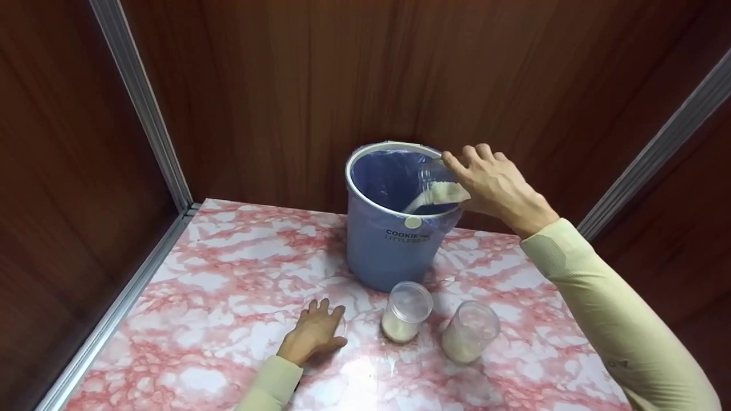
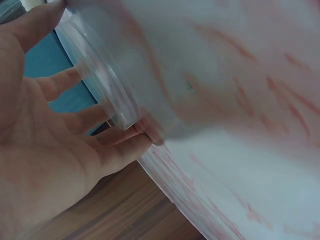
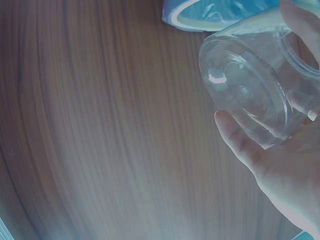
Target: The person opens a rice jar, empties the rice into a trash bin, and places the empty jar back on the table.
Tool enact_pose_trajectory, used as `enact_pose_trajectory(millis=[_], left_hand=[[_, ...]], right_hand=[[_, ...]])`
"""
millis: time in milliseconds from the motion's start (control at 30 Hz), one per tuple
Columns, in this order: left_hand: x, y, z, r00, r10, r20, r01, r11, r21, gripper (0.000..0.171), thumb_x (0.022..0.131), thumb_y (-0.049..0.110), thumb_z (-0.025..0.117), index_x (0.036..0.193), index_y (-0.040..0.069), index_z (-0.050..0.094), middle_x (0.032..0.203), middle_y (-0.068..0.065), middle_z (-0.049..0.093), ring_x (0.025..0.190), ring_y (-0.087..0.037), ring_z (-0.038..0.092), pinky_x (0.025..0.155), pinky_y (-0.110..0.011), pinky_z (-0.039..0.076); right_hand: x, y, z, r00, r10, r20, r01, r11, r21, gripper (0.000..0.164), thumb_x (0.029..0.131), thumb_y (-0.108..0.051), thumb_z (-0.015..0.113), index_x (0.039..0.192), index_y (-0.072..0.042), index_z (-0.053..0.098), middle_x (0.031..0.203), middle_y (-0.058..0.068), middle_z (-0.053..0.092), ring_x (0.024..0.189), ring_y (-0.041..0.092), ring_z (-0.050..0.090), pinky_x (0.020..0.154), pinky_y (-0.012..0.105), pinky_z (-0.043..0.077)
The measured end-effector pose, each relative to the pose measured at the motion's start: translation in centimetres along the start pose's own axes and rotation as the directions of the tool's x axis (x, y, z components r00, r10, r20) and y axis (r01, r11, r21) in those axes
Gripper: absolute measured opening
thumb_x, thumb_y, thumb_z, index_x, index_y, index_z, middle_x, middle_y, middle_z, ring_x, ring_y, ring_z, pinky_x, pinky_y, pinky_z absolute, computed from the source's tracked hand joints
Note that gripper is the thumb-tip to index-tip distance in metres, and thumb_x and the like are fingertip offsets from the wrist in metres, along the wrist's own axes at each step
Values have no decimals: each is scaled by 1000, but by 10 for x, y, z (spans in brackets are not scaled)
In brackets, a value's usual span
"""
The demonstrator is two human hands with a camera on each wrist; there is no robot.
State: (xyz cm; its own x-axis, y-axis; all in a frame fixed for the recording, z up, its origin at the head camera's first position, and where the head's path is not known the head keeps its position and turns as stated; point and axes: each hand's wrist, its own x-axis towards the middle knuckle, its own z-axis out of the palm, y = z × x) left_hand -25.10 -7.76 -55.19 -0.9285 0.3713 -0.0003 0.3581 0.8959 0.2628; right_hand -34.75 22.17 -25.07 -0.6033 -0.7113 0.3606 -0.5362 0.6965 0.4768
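My right hand (image 1: 498,187) grips a clear plastic jar (image 3: 245,87), tipped sideways over the mouth of a blue bin (image 1: 382,257). Pale grains (image 1: 447,193) stream from the jar into the bin. In the right wrist view the jar's round base faces the camera, with fingers and thumb about its sides. Low on the table, my left hand (image 1: 313,334) lies palm down with fingers extended over a clear round lid (image 2: 112,82). Two more clear jars stand in front of the bin: one (image 1: 407,311) partly filled with pale grains, another (image 1: 471,332) to its right, also holding some.
The bin has a white rim (image 1: 360,197) and a thin plastic liner. Red-and-white marbled covering (image 1: 228,297) spans the table. Brown wood-grain panels (image 1: 274,103) rise at the back and both sides, with metal rails (image 1: 143,103) at the corners.
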Motion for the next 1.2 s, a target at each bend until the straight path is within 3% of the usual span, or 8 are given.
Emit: enact_pose_trajectory(millis=[300, 600, 867, 1067, 1200], left_hand=[[-2, 1, -2, 999, -9, 46, 12, 998, -67, 65, 79, 41, 69, 132, 11, 46, 134, -30, 38, 124, -53, 31, 94, -62, 33], [-2, 0, -5, 999, -18, 34, 19, 999, -40, 65, 78, 42, 69, 131, 12, 47, 131, -27, 41, 122, -50, 35, 91, -60, 35], [-1, -1, -3, 1000, 1, 18, -1, 1000, -4, 65, 77, 43, 69, 130, 12, 48, 126, -25, 44, 117, -48, 38, 87, -58, 37], [-1, -1, -2, 999, -16, 42, 17, 1000, -23, 65, 79, 43, 68, 132, 14, 46, 130, -25, 42, 122, -48, 35, 92, -59, 35], [-1, 0, -1, 999, -21, 35, 21, 1000, -13, 65, 77, 43, 70, 130, 14, 48, 127, -24, 44, 118, -47, 38, 89, -57, 36]], right_hand=[[8, -4, -3, 1000, -10, 18, 11, 1000, -28, 88, 51, -27, 89, 123, -11, 42, 99, 22, 49, 95, 41, 48, 61, 48, 48], [9, -3, 1, 1000, -13, -11, 13, 999, -48, 85, 52, -27, 87, 124, -12, 44, 100, 22, 49, 95, 40, 47, 60, 48, 45], [8, -6, 0, 1000, -1, 9, 2, 997, -79, 73, 63, -7, 77, 128, -14, 44, 105, 24, 48, 100, 41, 45, 64, 48, 45], [10, -9, -1, 999, -50, -2, 50, 988, -143, 63, 70, -1, 69, 128, -14, 46, 113, 26, 46, 107, 42, 41, 67, 49, 42], [13, -13, 0, 995, -98, 4, 97, 972, -212, 64, 68, 1, 70, 126, -15, 47, 120, 28, 45, 115, 45, 39, 74, 52, 42]])
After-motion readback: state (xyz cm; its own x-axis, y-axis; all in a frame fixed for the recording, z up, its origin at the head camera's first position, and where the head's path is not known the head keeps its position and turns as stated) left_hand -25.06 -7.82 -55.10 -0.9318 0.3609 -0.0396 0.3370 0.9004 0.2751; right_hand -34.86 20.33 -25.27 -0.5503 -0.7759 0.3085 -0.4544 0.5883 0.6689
